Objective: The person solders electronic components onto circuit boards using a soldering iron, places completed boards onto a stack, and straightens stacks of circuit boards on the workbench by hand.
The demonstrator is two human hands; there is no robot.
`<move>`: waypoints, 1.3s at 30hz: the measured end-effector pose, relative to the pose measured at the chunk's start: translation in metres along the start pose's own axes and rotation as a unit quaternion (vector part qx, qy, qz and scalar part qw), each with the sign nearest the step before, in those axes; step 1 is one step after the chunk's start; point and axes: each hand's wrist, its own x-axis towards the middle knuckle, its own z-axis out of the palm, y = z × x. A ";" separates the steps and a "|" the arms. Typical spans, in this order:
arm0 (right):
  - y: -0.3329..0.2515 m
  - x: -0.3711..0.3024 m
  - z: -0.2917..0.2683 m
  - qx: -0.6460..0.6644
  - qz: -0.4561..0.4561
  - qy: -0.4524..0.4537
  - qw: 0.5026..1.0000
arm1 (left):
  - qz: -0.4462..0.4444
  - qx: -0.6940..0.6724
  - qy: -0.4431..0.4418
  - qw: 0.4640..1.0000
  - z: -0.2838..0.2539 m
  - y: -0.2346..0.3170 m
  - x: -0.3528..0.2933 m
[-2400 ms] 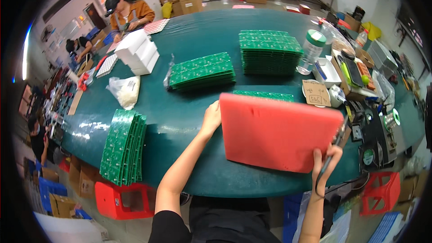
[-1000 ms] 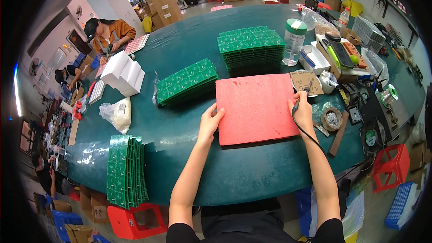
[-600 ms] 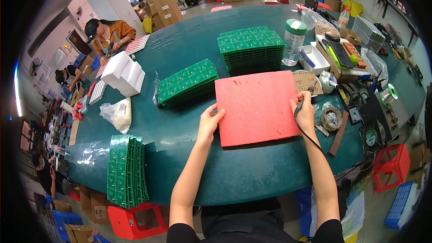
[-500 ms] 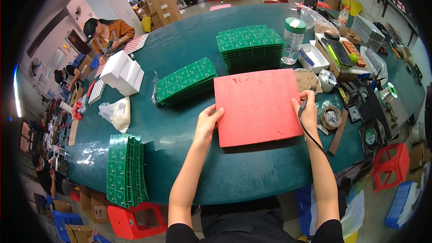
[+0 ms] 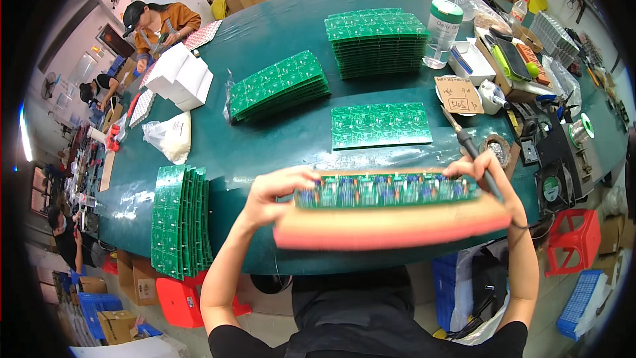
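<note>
Above the table's near edge, a green circuit board [image 5: 391, 191] crowded with small parts and a foam slab [image 5: 391, 231] with a pink edge are tilted together, blurred by motion. My left hand [image 5: 275, 193] grips the board's left end, fingers over its upper edge. At the other end my right hand [image 5: 490, 172] grips it too, with a soldering iron [image 5: 472, 147] between the fingers, its tip pointing up and away. Just beyond lies a single green board [image 5: 381, 126], flat on the table. How far the fingers reach round the foam is hidden.
Stacked green boards stand at the back [image 5: 377, 43], centre left [image 5: 278, 86] and near left [image 5: 180, 222]. A lidded canister [image 5: 442, 33], a cardboard note [image 5: 458, 95], a tip-cleaner pot [image 5: 495, 149] and a solder spool [image 5: 582, 129] are at right. Another person [image 5: 162, 26] works at far left.
The pink slab has come toward me and tipped, showing the populated board against it. The single flat board on the table is uncovered. The soldering iron stays in my right hand.
</note>
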 end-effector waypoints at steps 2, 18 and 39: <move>0.035 -0.009 -0.032 -0.232 -0.094 -0.098 0.963 | 0.122 0.275 -0.055 0.952 0.004 -0.007 -0.008; 0.063 -0.038 -0.009 -0.436 -0.081 -0.171 0.880 | 0.075 0.302 -0.146 0.939 0.039 -0.022 -0.041; 0.048 -0.016 0.175 -0.227 -0.047 0.181 0.956 | -0.256 -0.065 0.144 0.953 0.056 0.000 -0.043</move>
